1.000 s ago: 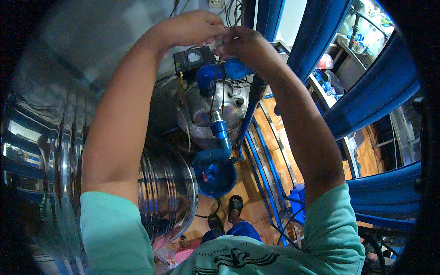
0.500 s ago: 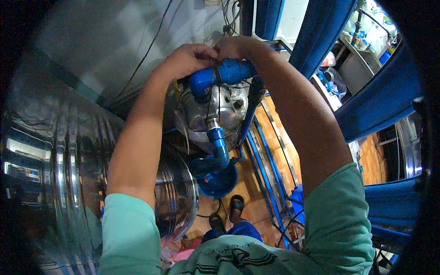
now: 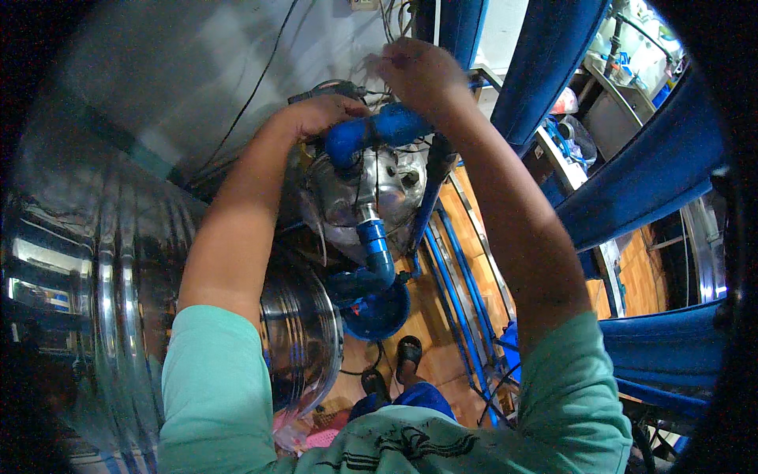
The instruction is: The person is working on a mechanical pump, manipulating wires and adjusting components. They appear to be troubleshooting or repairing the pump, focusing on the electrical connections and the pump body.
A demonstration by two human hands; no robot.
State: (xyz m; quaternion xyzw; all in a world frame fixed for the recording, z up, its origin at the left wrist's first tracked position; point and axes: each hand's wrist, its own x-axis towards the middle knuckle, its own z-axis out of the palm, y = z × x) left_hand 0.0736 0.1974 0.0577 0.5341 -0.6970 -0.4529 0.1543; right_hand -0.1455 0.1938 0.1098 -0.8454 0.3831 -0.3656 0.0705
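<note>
A thick blue pipe with an elbow lies across the top of a shiny metal pump-like body. A thin dark cord loops round the pipe and hangs down its front. My left hand is at the pipe's left end, its fingers bent and closed by the elbow; what they hold, if anything, is hidden. Above and apart from the pipe, near the wall, is my right hand, its fingers curled and smeared by motion. A lower blue pipe elbow joins the metal body through a pale fitting.
A large shiny metal tank stands at the left. Below the lower elbow sits a blue bucket. Long blue pipes run along the wooden floor. Thick blue columns rise at the right, and cables hang by the wall.
My right hand has lifted up and right, away from the pipe and from my left hand. My left hand stays by the elbow, slightly lower. A dark rounded thing now shows behind it.
</note>
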